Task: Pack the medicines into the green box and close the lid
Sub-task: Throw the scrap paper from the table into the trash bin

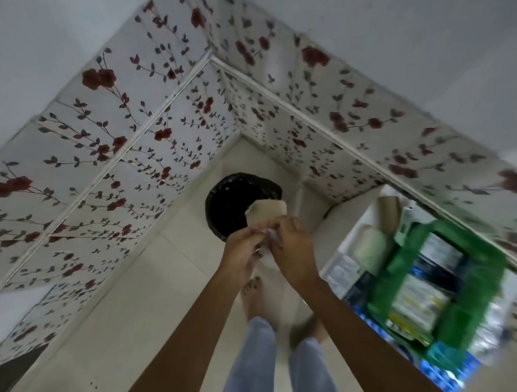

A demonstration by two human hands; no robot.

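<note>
Green plastic marks the box (398, 265), which sits open at the right of the view on a white surface (343, 246), packed with rows of blurred medicine packets (420, 299). More packets lie just beside its left wall. Away from it, over the pale tiled floor (142, 294), both hands meet in front of the person. The left hand (241, 252) and the right hand (293, 249) have their fingers curled together around a crumpled beige piece of paper or packaging (266, 213) (motion blur makes it hard to say which). The bundle is held above a black-lined waste bin (223, 205) standing in the corner. Floral wallpaper (103, 144) with red blooms covers the walls. Bare feet (252, 295) and light grey trouser legs show below.
</note>
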